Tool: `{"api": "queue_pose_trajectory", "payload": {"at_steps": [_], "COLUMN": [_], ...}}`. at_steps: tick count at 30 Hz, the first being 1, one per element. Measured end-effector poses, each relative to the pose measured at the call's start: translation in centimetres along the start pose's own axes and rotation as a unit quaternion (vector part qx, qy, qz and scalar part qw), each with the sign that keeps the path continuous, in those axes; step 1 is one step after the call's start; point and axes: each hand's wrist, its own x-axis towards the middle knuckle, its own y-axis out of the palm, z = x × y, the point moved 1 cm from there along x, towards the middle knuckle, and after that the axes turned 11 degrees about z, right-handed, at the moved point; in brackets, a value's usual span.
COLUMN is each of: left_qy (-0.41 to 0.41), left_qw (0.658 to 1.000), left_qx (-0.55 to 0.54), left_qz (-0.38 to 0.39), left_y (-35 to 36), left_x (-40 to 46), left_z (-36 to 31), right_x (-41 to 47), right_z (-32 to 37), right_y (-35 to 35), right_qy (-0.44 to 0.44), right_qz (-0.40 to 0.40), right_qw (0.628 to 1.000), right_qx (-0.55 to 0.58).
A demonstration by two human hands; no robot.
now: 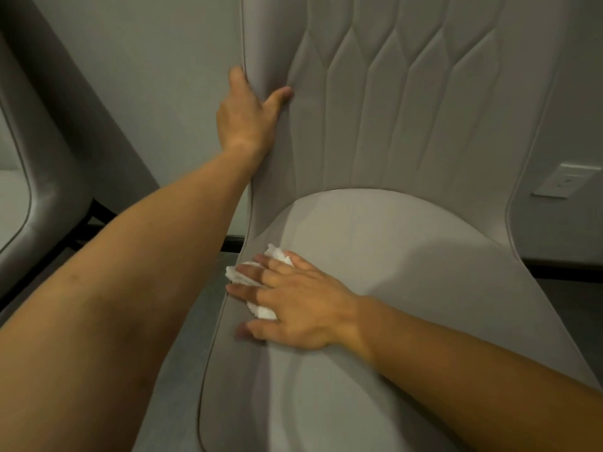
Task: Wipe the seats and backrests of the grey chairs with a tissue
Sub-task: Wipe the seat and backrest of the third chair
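A grey chair fills the view, with a quilted backrest (408, 102) and a smooth seat (375, 256). My left hand (248, 115) grips the left edge of the backrest, thumb on the front face and fingers wrapped behind the edge. My right hand (293, 298) lies flat on the left side of the seat, fingers spread, pressing a crumpled white tissue (248, 275) against the cushion. Part of the tissue shows between and beyond my fingers; the rest is hidden under the hand.
A second grey chair (42, 177) stands at the far left with dark legs beneath it. A pale wall is behind both chairs, with a white wall socket (561, 181) at the right. A dark skirting board and grey floor (208, 288) show beside the seat.
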Motion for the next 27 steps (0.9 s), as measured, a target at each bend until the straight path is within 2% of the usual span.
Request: {"api": "queue_pose_trajectory", "payload": {"at_steps": [6,9,12,16,19,21,23,25,27], "left_qy": [0.007,0.012,0.011,0.008,0.007,0.004,-0.001,-0.009,-0.015], "left_qw": [1.0,1.0,1.0,1.0,1.0,0.999,0.998,0.997,0.997], "left_qx": [0.016,0.014,0.008,0.006,0.014,0.033,0.06,0.072,0.066], "left_qz": [-0.011,-0.015,-0.016,-0.005,0.006,0.019,0.024,0.022,0.023], "left_y": [0.4,0.6,0.8,0.4,0.2,0.4,0.6,0.6,0.6], "left_x": [0.3,0.2,0.1,-0.1,-0.4,-0.4,-0.3,0.0,0.0], "left_z": [0.4,0.5,0.6,0.3,0.2,0.0,-0.1,0.1,0.3], "right_x": [1.6,2.2,1.5,-1.8,-4.6,-6.2,-8.3,-11.6,-15.1], "right_z": [-3.2,-3.9,-1.6,3.4,3.4,1.1,-3.2,-9.1,-13.8], "right_y": [0.3,0.1,0.4,2.2,2.8,2.3,1.3,0.3,0.1], "right_qy": [0.167,0.226,0.171,0.068,0.072,0.12,0.206,0.308,0.405], "right_qz": [-0.078,-0.071,-0.038,-0.03,-0.015,-0.018,-0.043,-0.053,-0.033], "right_qw": [0.981,0.968,0.981,0.997,0.997,0.993,0.977,0.949,0.914], "right_qx": [0.067,0.077,0.084,0.027,0.016,0.013,-0.022,-0.037,0.011]}}
